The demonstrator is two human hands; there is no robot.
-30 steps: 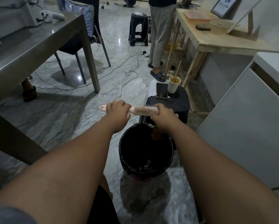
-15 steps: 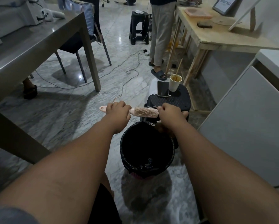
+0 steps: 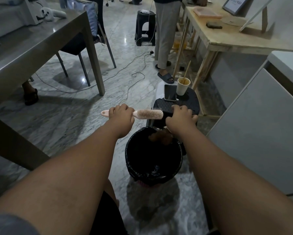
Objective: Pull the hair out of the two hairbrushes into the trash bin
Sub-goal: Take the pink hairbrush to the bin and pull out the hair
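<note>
The person's left hand is closed round the handle of a pink hairbrush, holding it level above the floor, just beyond the far rim of the trash bin. The bristles face up and toward the camera, and the pad between them looks mostly bare.

The right hand sits just past the tip of the brush, knuckles up and fingers curled. A tuft of brownish hair shows right under that wrist, over the far edge of the black-lined bin. Whether the fingers pinch it or it hangs free cannot be told, since the undersides of the fingers are hidden. A second brush cannot be made out.

The brush is likely light, stiff plastic, so the firm hold on the handle suits it and keeps the head steady against a pull. The hair is soft, nearly weightless and tangled, and will probably cling to pins and fingers alike. It is best pinched low, close to the pad, then drawn up along the pins. Such a light clump may drift, so letting go low inside the bin seems wise.

Behind the bin a black stool carries a phone and a paper cup.
</note>
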